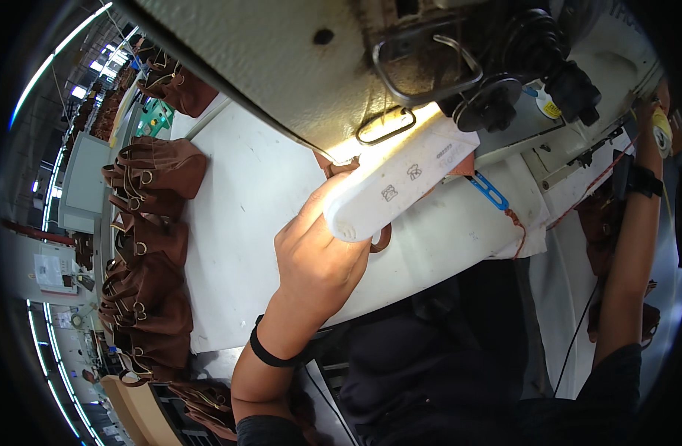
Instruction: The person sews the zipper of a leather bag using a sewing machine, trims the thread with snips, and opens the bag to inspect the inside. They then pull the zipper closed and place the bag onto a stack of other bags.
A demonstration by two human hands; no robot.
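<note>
From afar I judge the brown leather strap, just at three o'clock of the left hand, light, supple, best pinched flat, but whether this or the right hand, farther at two, grasps, I cannot tell.

Shows two small symbols and a short printed code on the white bar, plus dark lettering on the pale machine body.
</note>
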